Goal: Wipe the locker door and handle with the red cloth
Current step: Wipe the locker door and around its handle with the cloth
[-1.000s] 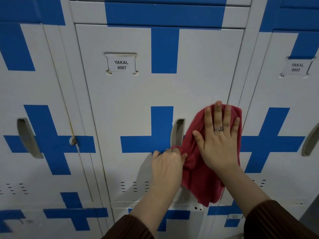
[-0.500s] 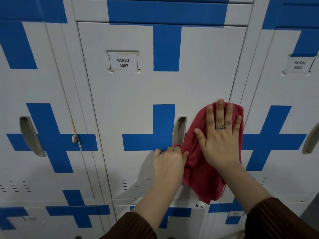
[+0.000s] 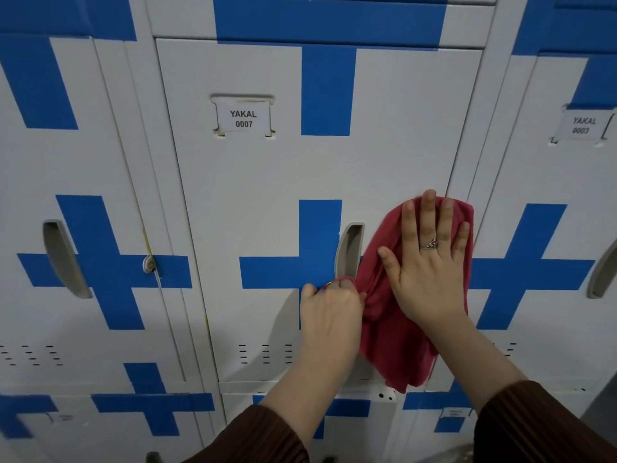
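cloth [image 3: 394, 329], red: pressed to the door [image 3: 267, 182] just right of the handle [image 3: 349, 255] by the flat, spread-fingered right hand [image 3: 430, 272], its corner pinched just below the handle by the left hand [image 3: 330, 312]; even palm pressure is advised, with the corner drawn into the handle's recess.

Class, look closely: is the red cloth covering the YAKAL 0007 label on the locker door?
No, the red cloth lies beside the handle under the right hand, well below the label.
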`<state>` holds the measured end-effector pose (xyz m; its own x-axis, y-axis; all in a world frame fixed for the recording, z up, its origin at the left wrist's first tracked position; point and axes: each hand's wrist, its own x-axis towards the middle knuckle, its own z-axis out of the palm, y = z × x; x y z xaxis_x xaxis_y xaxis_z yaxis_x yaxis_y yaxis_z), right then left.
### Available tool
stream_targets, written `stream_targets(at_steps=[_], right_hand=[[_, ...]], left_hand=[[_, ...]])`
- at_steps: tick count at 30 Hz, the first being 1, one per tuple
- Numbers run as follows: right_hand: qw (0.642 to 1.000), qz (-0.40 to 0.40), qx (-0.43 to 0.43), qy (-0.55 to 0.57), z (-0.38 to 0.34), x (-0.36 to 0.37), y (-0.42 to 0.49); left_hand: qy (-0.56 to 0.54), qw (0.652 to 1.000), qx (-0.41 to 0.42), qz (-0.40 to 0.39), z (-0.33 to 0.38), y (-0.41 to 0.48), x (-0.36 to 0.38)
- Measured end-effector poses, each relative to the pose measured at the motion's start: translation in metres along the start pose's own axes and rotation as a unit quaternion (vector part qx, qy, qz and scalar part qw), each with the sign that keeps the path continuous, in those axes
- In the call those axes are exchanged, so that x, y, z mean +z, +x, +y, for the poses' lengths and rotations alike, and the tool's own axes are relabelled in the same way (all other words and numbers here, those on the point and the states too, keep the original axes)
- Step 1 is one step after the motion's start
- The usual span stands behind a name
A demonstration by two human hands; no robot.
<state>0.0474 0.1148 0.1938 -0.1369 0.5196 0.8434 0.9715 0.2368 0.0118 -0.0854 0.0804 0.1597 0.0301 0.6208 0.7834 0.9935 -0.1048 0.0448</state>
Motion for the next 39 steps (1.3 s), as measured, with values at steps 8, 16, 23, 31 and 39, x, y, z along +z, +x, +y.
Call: stream_targets(at_steps=[8,16,23,31,39], right_hand=[[1.000,-0.005,-0.002,-0.002,0.001,-0.001,0.000],[1.000,0.005,-0.004,-0.005,0.001,0.000,0.000],[1.000,0.010,-0.005,-0.022,0.001,0.002,-0.001],[0.998,0.037,0.038,-0.020,-0.004,0.007,-0.016],[0.978,0.168,-0.010,-0.128,-0.009,0.005,-0.027]], left_hand=[[0.008,0.999,0.002,0.036,-0.003,0.001,-0.001],[-0.056,0.997,0.031,0.032,-0.008,0.001,0.010],[-0.037,0.999,0.023,0.005,-0.005,0.000,0.008],[-0.142,0.989,0.031,0.040,-0.018,-0.021,0.002],[-0.226,0.973,0.035,0.008,-0.081,-0.032,-0.018]])
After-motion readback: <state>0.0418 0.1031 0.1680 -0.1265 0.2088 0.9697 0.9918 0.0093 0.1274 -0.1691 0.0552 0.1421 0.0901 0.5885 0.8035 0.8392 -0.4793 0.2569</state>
